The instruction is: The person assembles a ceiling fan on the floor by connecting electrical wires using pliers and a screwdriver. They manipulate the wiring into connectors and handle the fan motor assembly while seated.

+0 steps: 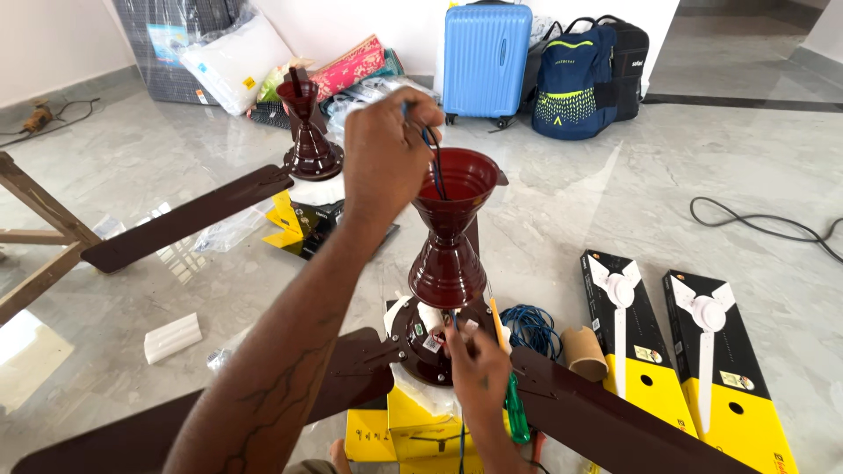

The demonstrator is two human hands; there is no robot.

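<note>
The left hand (386, 149) is pinching blue and dark wires (434, 158) above the maroon canopy cup (455, 189) just beside it. Below, the right hand (479, 364) is pressing fingertips to the fan motor (430, 342), gripping a green screwdriver (514, 408); a brown blade (606, 417) is stretching off beside it.

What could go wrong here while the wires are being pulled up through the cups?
The left hand pinches the wires at the rim of the upper cup; the rim might scrape them. The screwdriver by the right hand might slip. The fan rests on boxes and might tip.
</note>
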